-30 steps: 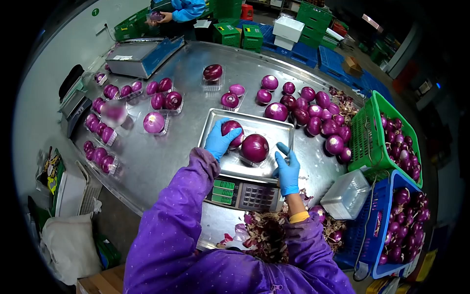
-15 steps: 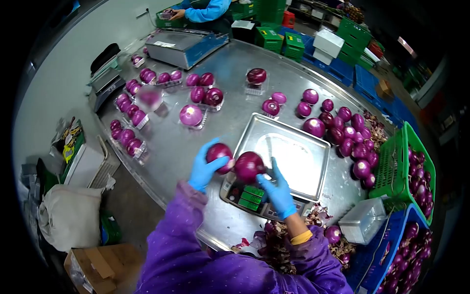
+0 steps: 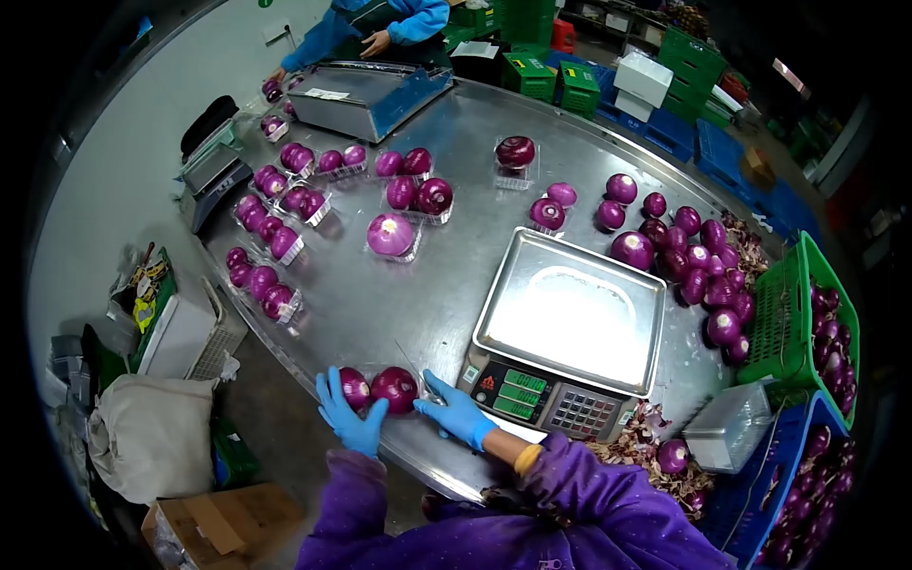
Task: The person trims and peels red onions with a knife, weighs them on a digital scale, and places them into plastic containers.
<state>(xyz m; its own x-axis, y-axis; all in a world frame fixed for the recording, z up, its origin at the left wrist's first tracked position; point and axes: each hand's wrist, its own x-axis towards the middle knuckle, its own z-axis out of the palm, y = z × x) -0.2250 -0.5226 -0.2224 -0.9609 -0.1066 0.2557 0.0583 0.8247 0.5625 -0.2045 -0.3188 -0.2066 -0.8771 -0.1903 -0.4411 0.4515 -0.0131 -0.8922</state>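
Two red onions sit side by side at the table's near edge. My left hand (image 3: 351, 416), in a blue glove, curls its fingers and thumb around the left onion (image 3: 354, 387). Beside it, the right onion (image 3: 394, 389) lies close to the fingertips of my right hand (image 3: 458, 412), also gloved in blue. That hand is closed on a thin knife (image 3: 410, 361), its blade pointing up and away; the handle is mostly hidden. Just right of my right hand stands a digital scale (image 3: 570, 318) with a bare metal pan and a lit green display.
Clear trays of onions (image 3: 391, 236) stand across the left and middle of the table. Loose onions (image 3: 698, 256) lie at right, near a green crate (image 3: 784, 323) and a blue crate (image 3: 750, 513). Stacked clear trays (image 3: 730, 427) stand by the peelings. A person in blue sleeves (image 3: 418, 21) works behind another scale (image 3: 366, 95).
Both hands have moved left and nearer my body, away from the scale. The two onions they carried now rest on the table edge. The far person's hands have parted.
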